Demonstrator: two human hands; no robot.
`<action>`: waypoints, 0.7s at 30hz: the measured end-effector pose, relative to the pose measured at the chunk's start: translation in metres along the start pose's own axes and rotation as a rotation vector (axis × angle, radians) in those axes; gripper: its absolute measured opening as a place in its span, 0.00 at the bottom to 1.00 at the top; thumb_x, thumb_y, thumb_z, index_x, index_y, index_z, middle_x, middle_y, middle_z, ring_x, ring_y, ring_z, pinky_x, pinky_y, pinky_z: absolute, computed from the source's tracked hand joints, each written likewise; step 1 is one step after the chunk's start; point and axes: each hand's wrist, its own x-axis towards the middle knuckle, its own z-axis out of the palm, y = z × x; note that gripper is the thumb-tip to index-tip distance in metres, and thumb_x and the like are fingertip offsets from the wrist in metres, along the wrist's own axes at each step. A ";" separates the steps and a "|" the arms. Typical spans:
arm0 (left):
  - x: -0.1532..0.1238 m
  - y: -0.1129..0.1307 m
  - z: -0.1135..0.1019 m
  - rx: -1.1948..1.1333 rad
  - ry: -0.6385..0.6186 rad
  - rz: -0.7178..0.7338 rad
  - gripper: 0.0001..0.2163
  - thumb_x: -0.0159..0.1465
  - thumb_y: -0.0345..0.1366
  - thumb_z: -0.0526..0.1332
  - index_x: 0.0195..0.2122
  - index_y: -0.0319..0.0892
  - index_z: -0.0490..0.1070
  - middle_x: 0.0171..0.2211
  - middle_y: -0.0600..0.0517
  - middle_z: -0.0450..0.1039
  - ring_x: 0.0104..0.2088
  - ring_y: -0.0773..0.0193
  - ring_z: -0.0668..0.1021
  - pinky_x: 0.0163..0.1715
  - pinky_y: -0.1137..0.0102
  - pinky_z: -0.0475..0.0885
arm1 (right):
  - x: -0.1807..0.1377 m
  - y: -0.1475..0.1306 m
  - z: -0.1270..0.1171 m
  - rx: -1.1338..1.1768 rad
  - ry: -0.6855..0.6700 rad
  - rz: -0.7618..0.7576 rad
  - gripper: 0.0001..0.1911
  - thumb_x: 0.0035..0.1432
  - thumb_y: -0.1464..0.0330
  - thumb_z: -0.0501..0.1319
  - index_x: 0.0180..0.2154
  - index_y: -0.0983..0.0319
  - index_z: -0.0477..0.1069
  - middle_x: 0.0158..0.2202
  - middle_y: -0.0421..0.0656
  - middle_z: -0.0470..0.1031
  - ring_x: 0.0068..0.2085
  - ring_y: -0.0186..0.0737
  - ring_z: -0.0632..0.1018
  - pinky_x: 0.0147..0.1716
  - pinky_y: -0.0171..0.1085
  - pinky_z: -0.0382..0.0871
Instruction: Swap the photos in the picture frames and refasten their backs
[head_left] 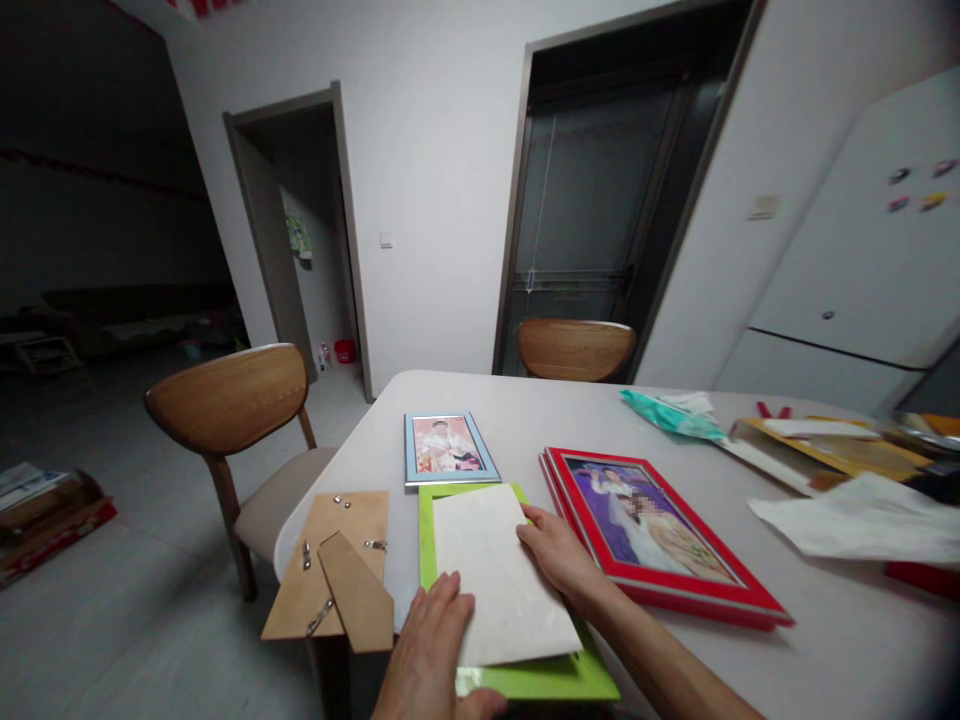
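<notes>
A green picture frame lies at the table's near edge with a blank white sheet over it, slightly askew. My left hand rests at the sheet's lower left, its fingers stretched out over the sheet's edge and the thumb by the frame's near side. On the right edge of the sheet, my right hand has its fingers bent with the thumb on the paper; whether it pinches the sheet is hard to see. Left of the frame lies a brown backing board with metal clips and a stand leg.
Beyond the green frame lies a blue photo frame. Stacked red frames with a photo sit to the right. Farther right are a teal plastic wrapper, white paper and a cardboard piece. Wooden chairs stand around the table.
</notes>
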 end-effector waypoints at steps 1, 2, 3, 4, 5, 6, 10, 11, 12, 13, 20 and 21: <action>0.000 0.000 0.001 0.000 -0.001 0.005 0.32 0.43 0.33 0.65 0.51 0.42 0.59 0.54 0.38 0.56 0.54 0.48 0.59 0.50 0.49 0.56 | 0.000 0.000 0.001 -0.021 0.028 -0.010 0.24 0.43 0.70 0.47 0.43 0.67 0.67 0.33 0.44 0.75 0.30 0.38 0.75 0.29 0.33 0.67; 0.000 0.000 0.001 0.000 -0.004 0.008 0.32 0.43 0.33 0.65 0.51 0.42 0.59 0.54 0.38 0.56 0.54 0.48 0.59 0.50 0.49 0.56 | 0.000 -0.001 0.001 -0.051 0.055 -0.027 0.24 0.44 0.70 0.47 0.44 0.67 0.67 0.33 0.44 0.75 0.30 0.38 0.74 0.29 0.34 0.66; 0.001 0.000 0.001 0.002 -0.012 0.011 0.32 0.43 0.33 0.65 0.51 0.42 0.59 0.54 0.38 0.56 0.54 0.47 0.59 0.50 0.49 0.56 | -0.001 -0.001 0.002 -0.094 0.079 -0.055 0.24 0.44 0.70 0.47 0.44 0.67 0.66 0.33 0.45 0.75 0.31 0.39 0.74 0.30 0.34 0.66; 0.002 0.001 0.002 0.008 -0.025 0.013 0.32 0.43 0.33 0.65 0.51 0.42 0.59 0.54 0.38 0.56 0.54 0.48 0.59 0.50 0.48 0.56 | -0.001 -0.001 0.002 -0.150 0.097 -0.092 0.24 0.44 0.69 0.48 0.44 0.67 0.66 0.34 0.45 0.75 0.33 0.39 0.74 0.32 0.35 0.65; 0.002 0.001 0.001 0.017 -0.041 0.014 0.31 0.43 0.33 0.64 0.51 0.42 0.59 0.54 0.39 0.55 0.54 0.48 0.59 0.50 0.48 0.55 | -0.002 -0.002 0.001 -0.215 0.110 -0.133 0.23 0.45 0.69 0.48 0.45 0.67 0.66 0.35 0.46 0.74 0.34 0.40 0.73 0.34 0.35 0.65; 0.003 0.002 0.001 0.029 -0.062 0.017 0.31 0.43 0.32 0.64 0.51 0.41 0.59 0.54 0.38 0.55 0.54 0.48 0.59 0.50 0.48 0.55 | -0.003 -0.003 0.001 -0.288 0.119 -0.174 0.23 0.46 0.69 0.48 0.45 0.67 0.66 0.36 0.47 0.74 0.36 0.40 0.73 0.36 0.35 0.64; 0.006 0.005 -0.001 0.068 -0.106 0.024 0.30 0.44 0.31 0.63 0.50 0.41 0.59 0.54 0.39 0.57 0.54 0.49 0.60 0.50 0.49 0.56 | -0.005 -0.004 -0.002 -0.618 0.156 -0.245 0.19 0.50 0.67 0.48 0.42 0.68 0.66 0.36 0.49 0.71 0.38 0.41 0.71 0.39 0.35 0.60; 0.006 0.006 -0.002 0.074 -0.110 0.023 0.30 0.44 0.31 0.63 0.50 0.41 0.60 0.54 0.39 0.57 0.54 0.49 0.60 0.50 0.49 0.56 | -0.005 -0.003 -0.003 -0.693 0.158 -0.245 0.17 0.50 0.67 0.48 0.40 0.68 0.67 0.35 0.49 0.70 0.38 0.41 0.70 0.38 0.35 0.60; 0.007 0.008 -0.003 0.083 -0.117 0.020 0.30 0.44 0.32 0.63 0.50 0.41 0.60 0.54 0.39 0.58 0.54 0.49 0.60 0.50 0.49 0.56 | -0.005 -0.001 -0.003 -0.757 0.161 -0.244 0.16 0.51 0.68 0.48 0.39 0.68 0.68 0.34 0.48 0.70 0.37 0.40 0.70 0.38 0.35 0.59; 0.007 0.010 -0.005 0.093 -0.131 0.013 0.29 0.44 0.32 0.63 0.50 0.40 0.60 0.53 0.39 0.58 0.54 0.49 0.60 0.50 0.49 0.56 | -0.005 0.000 -0.003 -0.809 0.167 -0.245 0.16 0.51 0.68 0.49 0.38 0.67 0.68 0.33 0.48 0.69 0.37 0.40 0.69 0.38 0.34 0.59; 0.014 0.022 -0.016 0.180 -0.287 -0.062 0.29 0.46 0.35 0.62 0.51 0.36 0.60 0.55 0.40 0.55 0.55 0.48 0.57 0.52 0.51 0.53 | -0.008 0.009 0.000 -0.888 0.185 -0.321 0.18 0.51 0.69 0.49 0.43 0.66 0.66 0.36 0.48 0.67 0.39 0.41 0.67 0.41 0.35 0.57; 0.015 0.023 -0.015 0.187 -0.300 -0.074 0.30 0.46 0.37 0.62 0.52 0.36 0.59 0.55 0.40 0.53 0.55 0.49 0.56 0.53 0.52 0.53 | -0.009 0.010 0.000 -0.883 0.173 -0.337 0.17 0.52 0.69 0.49 0.43 0.66 0.67 0.36 0.48 0.67 0.40 0.41 0.67 0.41 0.35 0.57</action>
